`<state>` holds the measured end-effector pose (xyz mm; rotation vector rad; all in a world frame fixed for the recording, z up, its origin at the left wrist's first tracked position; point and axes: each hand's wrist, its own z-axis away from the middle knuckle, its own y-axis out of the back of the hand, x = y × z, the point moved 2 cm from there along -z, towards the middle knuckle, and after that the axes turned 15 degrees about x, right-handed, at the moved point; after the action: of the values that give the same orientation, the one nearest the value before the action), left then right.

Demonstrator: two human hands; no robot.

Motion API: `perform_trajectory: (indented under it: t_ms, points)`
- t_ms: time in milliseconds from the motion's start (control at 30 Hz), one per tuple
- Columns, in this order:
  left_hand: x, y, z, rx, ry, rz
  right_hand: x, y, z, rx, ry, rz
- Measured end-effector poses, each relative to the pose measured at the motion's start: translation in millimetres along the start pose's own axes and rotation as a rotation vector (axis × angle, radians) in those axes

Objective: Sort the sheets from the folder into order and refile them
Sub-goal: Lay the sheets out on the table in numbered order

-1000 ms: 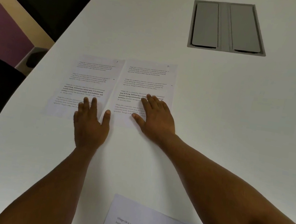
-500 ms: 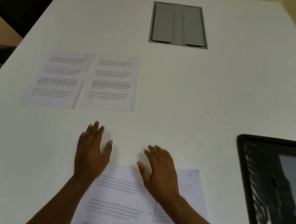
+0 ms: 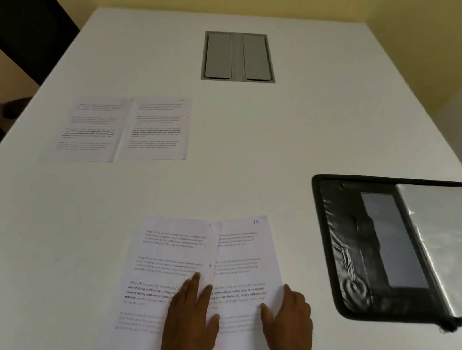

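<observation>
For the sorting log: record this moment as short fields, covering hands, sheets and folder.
left hand: flat on the near left sheet
right hand: at the right edge of the near right sheet, fingers loosely curled
far sheets: two side by side, untouched
folder: open at the table's right, plastic sleeves showing
refiling: not begun

A white worktop point(image 3: 303, 143) with a rounded near edge carries two overlapping printed sheets point(image 3: 199, 260) directly under the hands point(image 3: 193, 319). Two more sheets point(image 3: 128, 129) lie side by side well beyond the hands, to their left. An open black folder point(image 3: 398, 248) lies to their right. A grey hatch point(image 3: 239, 57) is set in far beyond them.
</observation>
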<state>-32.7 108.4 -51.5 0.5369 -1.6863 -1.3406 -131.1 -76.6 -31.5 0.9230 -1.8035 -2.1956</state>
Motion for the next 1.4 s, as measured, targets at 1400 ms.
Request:
perform_trajectory:
  t_ms: [1400]
  points:
    - [21.0,-0.9,8.9,-0.137,0.074,-0.057,53.5,41.8,-17.3,0.238,-0.249,-0.282]
